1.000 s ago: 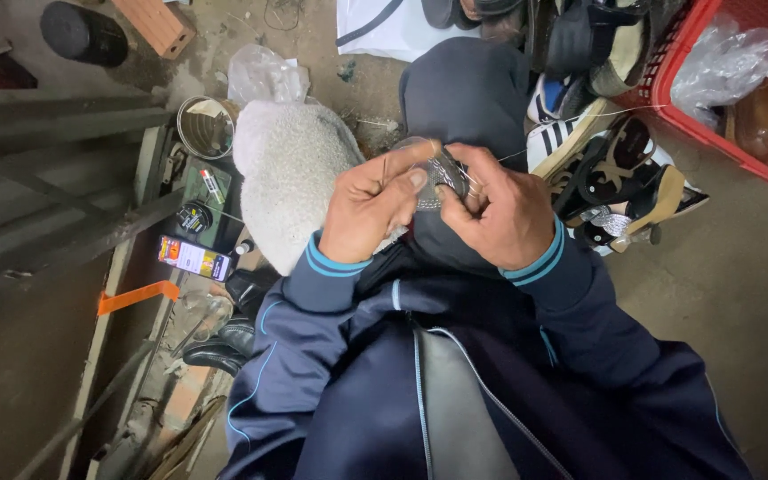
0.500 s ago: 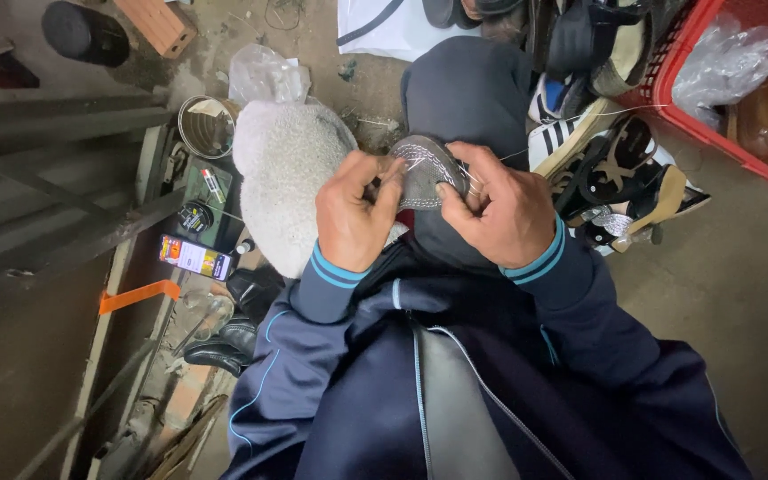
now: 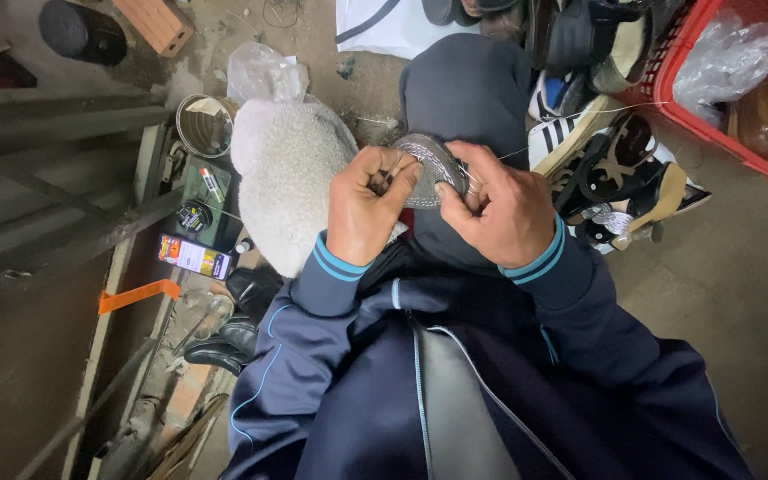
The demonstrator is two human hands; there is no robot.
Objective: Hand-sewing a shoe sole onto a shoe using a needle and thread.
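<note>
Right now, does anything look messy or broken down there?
Yes: shoes and sandals lie heaped and tilted on the floor beside a red basket. Both hands hold a grey shoe piece; no damage visible.

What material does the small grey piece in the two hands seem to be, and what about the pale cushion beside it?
The grey piece, pinched between the left hand and right hand, looks like woven mesh or textured leather: a fine, slightly shiny grain shows, though which one is unclear. A pale thread runs from it. The cushion looks like fleece or wool, fuzzy and matte.
</note>
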